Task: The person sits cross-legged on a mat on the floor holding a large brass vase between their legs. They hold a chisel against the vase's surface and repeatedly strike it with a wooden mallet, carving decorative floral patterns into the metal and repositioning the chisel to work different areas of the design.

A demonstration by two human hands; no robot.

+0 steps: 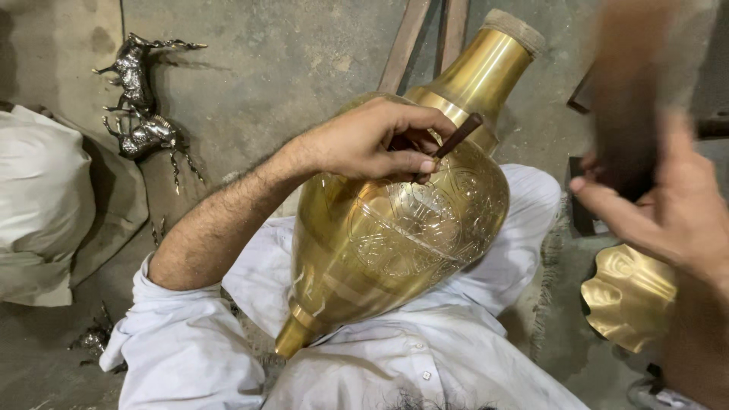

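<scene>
Vase [395, 235] (one), figurines [140, 99] (two)

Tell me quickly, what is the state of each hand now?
Left hand: closed on a thin dark chisel, tip on the brass vase.
Right hand: closed on a blurred dark tool.

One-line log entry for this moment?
left hand: holds chisel tip on brass vase | right hand: raised, grips blurred mallet | vase: across lap

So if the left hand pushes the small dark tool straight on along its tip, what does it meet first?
The left hand holds the dark punch with its tip apparently already on the brass vase, so it would meet the engraved wall at once, though depth is unclear.
</scene>
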